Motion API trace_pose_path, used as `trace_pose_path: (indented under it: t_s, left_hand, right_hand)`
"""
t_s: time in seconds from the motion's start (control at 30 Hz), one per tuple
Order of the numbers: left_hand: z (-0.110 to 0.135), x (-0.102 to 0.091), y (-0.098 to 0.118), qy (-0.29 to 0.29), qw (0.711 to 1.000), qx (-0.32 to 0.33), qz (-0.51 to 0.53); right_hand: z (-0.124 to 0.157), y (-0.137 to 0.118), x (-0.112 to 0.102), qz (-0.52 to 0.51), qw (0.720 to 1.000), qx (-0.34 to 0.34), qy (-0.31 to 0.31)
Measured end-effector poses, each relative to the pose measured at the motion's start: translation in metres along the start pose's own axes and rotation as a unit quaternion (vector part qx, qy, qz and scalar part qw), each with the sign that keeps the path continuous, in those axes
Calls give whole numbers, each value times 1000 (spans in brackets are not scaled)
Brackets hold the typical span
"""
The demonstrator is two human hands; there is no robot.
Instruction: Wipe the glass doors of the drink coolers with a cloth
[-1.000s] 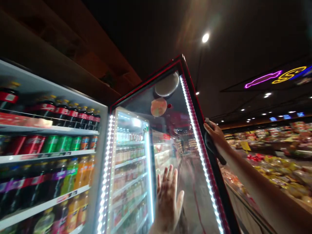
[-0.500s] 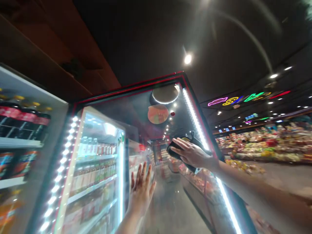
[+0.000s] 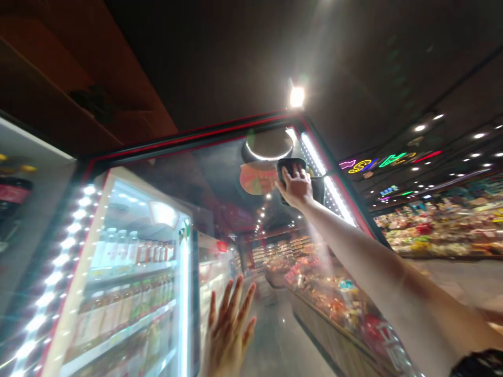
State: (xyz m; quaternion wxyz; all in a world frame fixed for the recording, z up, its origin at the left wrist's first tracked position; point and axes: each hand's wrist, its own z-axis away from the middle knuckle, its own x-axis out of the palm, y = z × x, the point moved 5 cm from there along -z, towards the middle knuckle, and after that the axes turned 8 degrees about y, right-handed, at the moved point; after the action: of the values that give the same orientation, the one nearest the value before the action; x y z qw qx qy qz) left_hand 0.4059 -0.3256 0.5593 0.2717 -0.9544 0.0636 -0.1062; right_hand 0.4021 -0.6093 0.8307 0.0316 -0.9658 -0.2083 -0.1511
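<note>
A tall glass door [image 3: 220, 173] with a black and red frame and bright light strips fills the middle of the view. High on the glass, near its upper right corner, my right hand [image 3: 296, 186] presses a folded black cloth [image 3: 286, 165] flat, fingers spread over it. Part of the cloth is hidden under the palm, and a dark reflection shows beside it. Lower down, my left hand [image 3: 231, 327] is raised with its fingers apart and holds nothing. It appears to lie against the glass, though contact is hard to confirm.
Bottles on lit shelves [image 3: 129, 298] show in the glass at left. A dark bottle [image 3: 14, 189] stands inside the cooler at the far left. Produce displays [image 3: 444, 225] and neon signs [image 3: 377, 163] are to the right. A ceiling lamp [image 3: 297, 97] shines above the door.
My right hand has slid the black cloth upward on the glass, and the arm is stretched out further. My left hand sits slightly lower in view, still spread.
</note>
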Motion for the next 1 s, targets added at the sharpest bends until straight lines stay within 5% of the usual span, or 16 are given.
trace_pose_path:
  t_s: [0.1, 0.17, 0.3, 0.37, 0.47, 0.57, 0.7, 0.8, 0.87, 1.0]
  left_hand:
    - [-6, -4, -33, 19, 1000, 3, 6]
    - [-11, -5, -59, 29, 999, -15, 5]
    - [-22, 1, -93, 42, 998, -45, 4]
    - [-26, 8, -100, 46, 997, -57, 8]
    - [-27, 17, -103, 55, 996, -63, 21]
    - [-24, 18, -102, 67, 995, -61, 31]
    - [-21, 16, -100, 79, 995, -60, 31]
    - [-22, 14, -98, 81, 994, -65, 37]
    - [-23, 14, -97, 76, 993, -73, 46]
    - [-20, 8, -102, 68, 993, -64, 68]
  right_hand:
    - [33, -16, 3, 35, 984, -160, -73]
    - [40, -6, -6, 77, 975, -193, -78]
    - [12, 17, -16, 159, 987, 21, -2]
    - [10, 3, -6, 171, 984, 48, -7]
    - [37, -26, 5, 138, 979, -133, -71]
    - [64, -17, -9, 107, 950, -270, -111]
    - [28, 17, -24, 185, 982, -34, -20]
    - [11, -14, 2, 214, 973, 84, 11]
    - [21, -51, 23, 198, 980, 35, -10]
    - [72, -86, 26, 111, 959, -223, -138]
